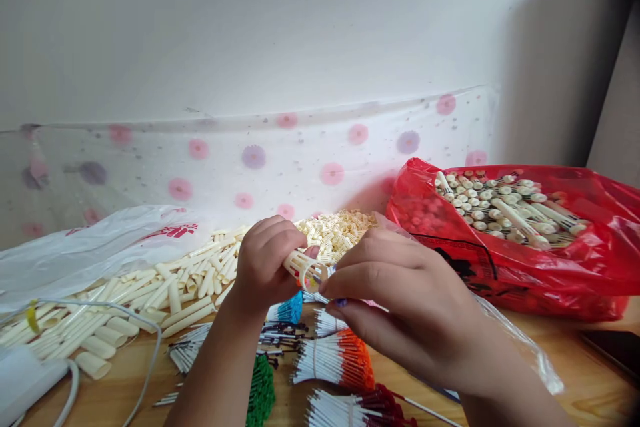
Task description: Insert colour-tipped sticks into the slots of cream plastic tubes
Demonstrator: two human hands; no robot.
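Note:
My left hand (263,263) is closed around a cream plastic tube (299,269) with slots and an open ring end facing right. Bits of red, yellow and blue show inside that end. At its rim, the thumb and forefinger of my right hand (405,293) come together in a pinch; what is between them is too small to make out. Below the hands lie bundles of thin white sticks with coloured ends: an orange bundle (334,359), a dark red bundle (355,408), a green bundle (261,388) and a blue bundle (287,309).
Cream tubes (170,290) are heaped at left, and small slotted pieces (340,233) behind the hands. A red plastic bag (435,273) at right holds several assembled pieces. A white bag (115,233), a white cable (150,373) and a dark phone-like object (613,349) lie around.

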